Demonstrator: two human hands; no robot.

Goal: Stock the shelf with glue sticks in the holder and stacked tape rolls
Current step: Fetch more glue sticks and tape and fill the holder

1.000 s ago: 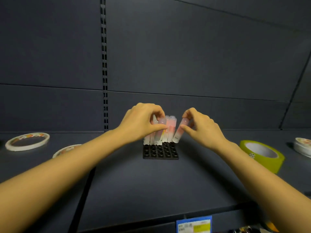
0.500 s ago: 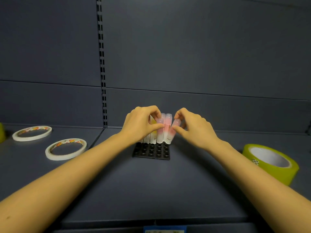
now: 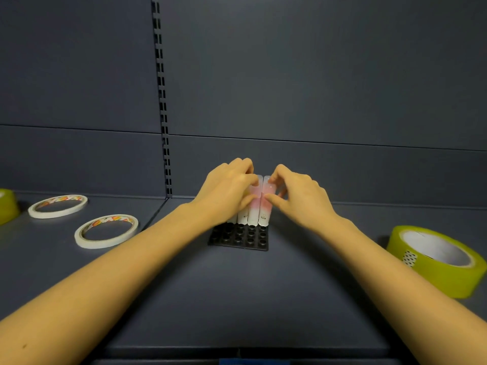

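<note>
A black holder (image 3: 239, 238) with rows of round sockets lies on the dark shelf (image 3: 237, 299). Several pale glue sticks (image 3: 253, 214) with pink bands stand upright in its back row. My left hand (image 3: 226, 193) pinches the top of one stick, second from the right. My right hand (image 3: 297, 198) pinches the rightmost glue stick (image 3: 264, 214), which stands upright in the holder. The sticks further left are partly hidden behind my left hand. The front sockets hold nothing.
Two thin white tape rolls (image 3: 106, 230) (image 3: 58, 206) lie flat on the left shelf. A wide yellow-green tape roll (image 3: 437, 259) lies at the right, and the edge of another yellow roll (image 3: 6, 206) shows at far left. A slotted upright (image 3: 162, 101) runs up the back panel.
The rightmost stick went from tilted to upright as my right hand brought it against the row. The camera moved closer and shifted left, bringing both white tape rolls into view.
</note>
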